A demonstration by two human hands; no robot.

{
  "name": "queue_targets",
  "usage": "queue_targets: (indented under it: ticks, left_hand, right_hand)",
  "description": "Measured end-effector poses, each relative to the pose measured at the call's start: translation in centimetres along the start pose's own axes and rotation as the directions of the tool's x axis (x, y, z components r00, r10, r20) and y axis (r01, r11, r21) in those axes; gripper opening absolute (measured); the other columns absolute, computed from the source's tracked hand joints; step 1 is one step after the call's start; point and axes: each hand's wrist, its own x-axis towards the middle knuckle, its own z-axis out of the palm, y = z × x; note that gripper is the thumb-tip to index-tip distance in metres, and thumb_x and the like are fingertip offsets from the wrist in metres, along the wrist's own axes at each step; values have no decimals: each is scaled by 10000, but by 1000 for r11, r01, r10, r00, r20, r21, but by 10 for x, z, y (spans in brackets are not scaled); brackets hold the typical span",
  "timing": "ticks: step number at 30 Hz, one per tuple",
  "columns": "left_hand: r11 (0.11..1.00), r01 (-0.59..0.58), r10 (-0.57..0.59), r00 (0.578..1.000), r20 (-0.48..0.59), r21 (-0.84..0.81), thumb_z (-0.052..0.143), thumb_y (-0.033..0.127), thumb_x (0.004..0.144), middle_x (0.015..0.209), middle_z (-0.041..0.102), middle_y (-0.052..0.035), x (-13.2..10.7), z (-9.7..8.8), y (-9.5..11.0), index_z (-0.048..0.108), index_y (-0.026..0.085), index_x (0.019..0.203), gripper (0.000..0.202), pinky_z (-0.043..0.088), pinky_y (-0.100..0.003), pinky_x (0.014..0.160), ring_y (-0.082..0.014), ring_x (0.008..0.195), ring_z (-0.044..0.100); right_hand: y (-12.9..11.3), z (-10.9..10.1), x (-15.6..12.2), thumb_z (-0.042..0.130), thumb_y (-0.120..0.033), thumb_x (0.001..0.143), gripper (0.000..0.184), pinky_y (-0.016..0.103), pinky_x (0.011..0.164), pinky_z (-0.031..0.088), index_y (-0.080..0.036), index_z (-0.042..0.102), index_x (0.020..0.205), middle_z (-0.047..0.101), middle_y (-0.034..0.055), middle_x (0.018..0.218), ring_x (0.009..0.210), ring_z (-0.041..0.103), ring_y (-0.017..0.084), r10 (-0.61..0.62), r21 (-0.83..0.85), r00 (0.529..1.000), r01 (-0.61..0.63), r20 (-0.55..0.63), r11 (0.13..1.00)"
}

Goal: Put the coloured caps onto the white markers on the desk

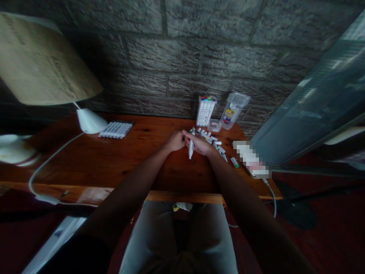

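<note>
My two hands meet over the middle of the wooden desk (114,160). My right hand (199,144) is closed round a white marker (191,149) that points down towards the desk. My left hand (175,141) is closed beside it, its fingers touching the marker's upper end. Just behind and to the right of my hands lies a loose pile of white markers (212,140). A clear case full of markers (205,110) stands upright against the wall. Next to it stands an open, empty clear case (235,109) with its small lid (214,125) on the desk.
A row of markers (115,129) lies flat at the back left, by a white lamp base (90,120) with a cable running off the desk's left edge. A blurred-out object (250,159) lies at the right edge. A brick wall stands behind the desk.
</note>
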Motion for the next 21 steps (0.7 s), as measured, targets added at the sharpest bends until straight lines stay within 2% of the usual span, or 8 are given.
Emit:
queue_targets:
  ticks: [5,21]
  left_hand:
    - [1000,-13,13,1000,2,-8,568,47,719,743,711,-43,0,2,-4,690,133,682,155,421,-225,636,-135,668,605]
    - [1000,-28,28,1000,1,-3,569,63,718,704,675,-34,0,0,-1,652,136,646,131,409,-226,629,-131,661,578]
  right_hand:
    - [-4,2,-3,606,-730,779,568,205,350,153,-200,474,622,327,-90,387,342,255,47,-7,3,1000,7,-4,1000]
    - [-3,1,-2,595,-731,788,551,206,359,160,-202,492,673,335,-91,424,359,260,51,-3,5,1000,3,-27,1000]
